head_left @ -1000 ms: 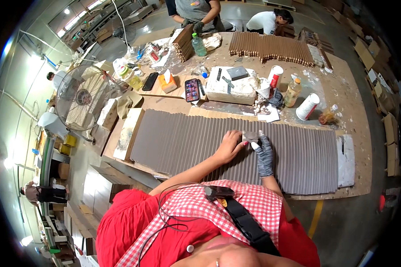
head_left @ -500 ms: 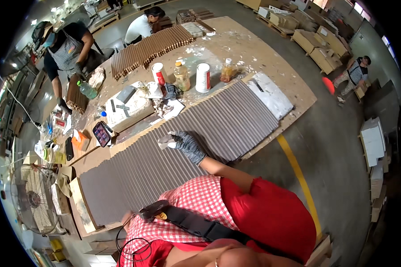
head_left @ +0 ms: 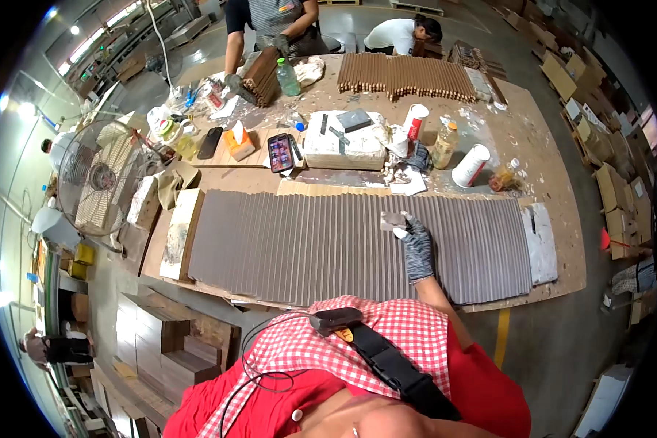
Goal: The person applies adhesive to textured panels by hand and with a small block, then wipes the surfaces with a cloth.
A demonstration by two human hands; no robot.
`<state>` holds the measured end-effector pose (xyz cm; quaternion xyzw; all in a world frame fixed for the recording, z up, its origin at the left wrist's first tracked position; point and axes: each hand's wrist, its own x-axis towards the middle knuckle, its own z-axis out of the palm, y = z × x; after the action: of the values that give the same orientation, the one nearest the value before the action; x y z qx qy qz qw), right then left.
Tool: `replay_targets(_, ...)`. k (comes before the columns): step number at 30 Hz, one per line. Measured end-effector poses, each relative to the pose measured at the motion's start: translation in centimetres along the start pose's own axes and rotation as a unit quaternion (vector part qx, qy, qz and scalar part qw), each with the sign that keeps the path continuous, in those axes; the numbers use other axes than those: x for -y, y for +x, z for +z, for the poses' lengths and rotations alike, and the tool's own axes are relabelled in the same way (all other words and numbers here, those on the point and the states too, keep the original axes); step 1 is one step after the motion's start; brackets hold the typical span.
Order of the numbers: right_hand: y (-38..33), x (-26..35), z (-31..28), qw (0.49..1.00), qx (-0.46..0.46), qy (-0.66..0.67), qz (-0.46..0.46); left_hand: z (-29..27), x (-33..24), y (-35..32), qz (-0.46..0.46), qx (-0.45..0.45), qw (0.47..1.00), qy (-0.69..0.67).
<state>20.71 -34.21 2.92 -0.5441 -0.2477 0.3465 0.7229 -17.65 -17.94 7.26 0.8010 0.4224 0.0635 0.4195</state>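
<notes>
One head camera, looking down

The single view sits on the person's head and faces steeply down over the chest onto the ribbed panel (head_left: 306, 244), close below. Beyond the fingers (head_left: 405, 228) of the gloved right hand (head_left: 416, 248), the bench (head_left: 533, 131) and other workers recede toward the curved fisheye rim.

Matt grey ribbed panel (head_left: 306, 244) — wood

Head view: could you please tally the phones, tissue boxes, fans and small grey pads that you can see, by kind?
Phones: 2, one black, one with a lit screen
Orange tissue box: 1
Standing fan: 1
Small grey pad, held by the gloved right hand: 1
Total: 5
</notes>
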Motion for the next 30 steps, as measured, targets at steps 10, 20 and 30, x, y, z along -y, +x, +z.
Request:
replay_targets(10,0.8,-2.5,-2.4,0.998,-0.061,0.019,0.015,2.1,-1.4,3.8,0.028,-0.066,0.997,0.034)
replay_targets(20,0.5,-2.6,-2.5,0.998,-0.062,0.010,0.015,2.7,-1.6,4.8,0.037,-0.073,0.996,0.046)
replay_targets(30,0.6,-2.4,-2.4,0.998,-0.054,-0.001,0.019,3.3,-1.5,5.3,0.040,-0.083,0.995,0.046)
